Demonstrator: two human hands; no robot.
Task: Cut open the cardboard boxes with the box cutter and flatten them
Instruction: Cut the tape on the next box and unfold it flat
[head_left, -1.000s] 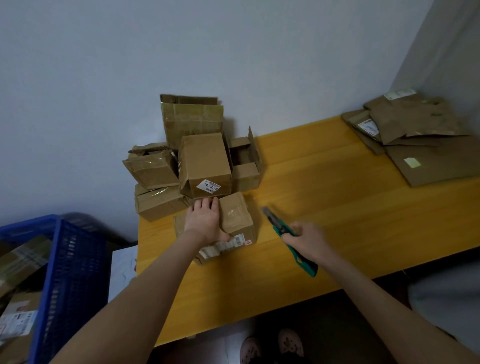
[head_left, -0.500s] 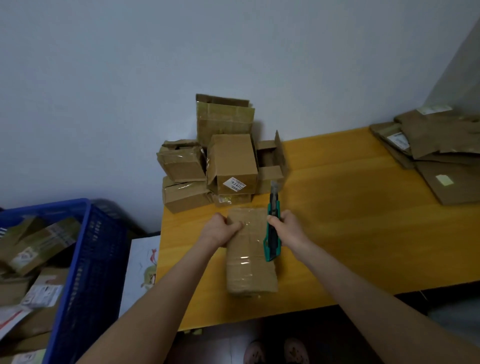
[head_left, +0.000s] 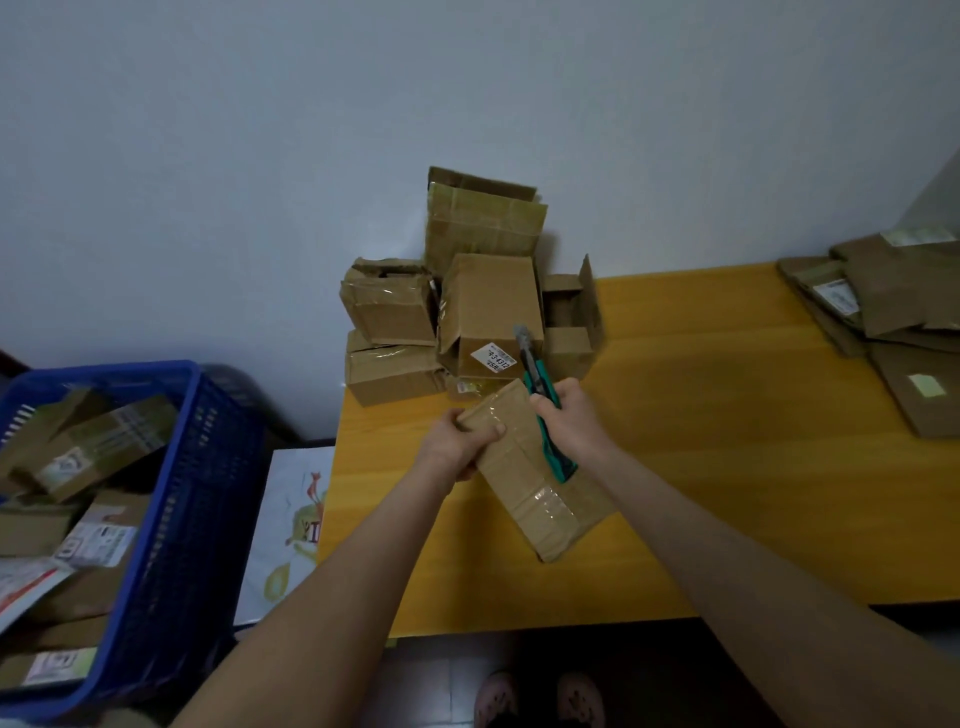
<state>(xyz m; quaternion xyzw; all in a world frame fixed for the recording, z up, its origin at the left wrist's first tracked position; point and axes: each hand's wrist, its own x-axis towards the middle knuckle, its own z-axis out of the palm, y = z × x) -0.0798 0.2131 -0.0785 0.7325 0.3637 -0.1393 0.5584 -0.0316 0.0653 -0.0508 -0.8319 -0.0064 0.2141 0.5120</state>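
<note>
A long taped cardboard box (head_left: 540, 483) lies slanted on the yellow table (head_left: 727, 467), its far end near the pile. My left hand (head_left: 460, 441) grips that far end from the left, thumb on top. My right hand (head_left: 569, 415) holds the green box cutter (head_left: 543, 410) against the box's right side, with its grey tip pointing away toward the pile. The pile of unflattened cardboard boxes (head_left: 467, 317) stands at the table's back left corner against the wall.
A stack of flattened cardboard (head_left: 893, 322) lies at the table's far right. A blue plastic crate (head_left: 171, 519) with more boxes stands on the floor at the left. A white printed bag (head_left: 291, 525) leans between crate and table. My slippered feet (head_left: 540, 696) show below the table edge.
I have pulled the long box from beside the pile toward me and turned it aslant. My right hand has brought the cutter from the open table to the box's right side.
</note>
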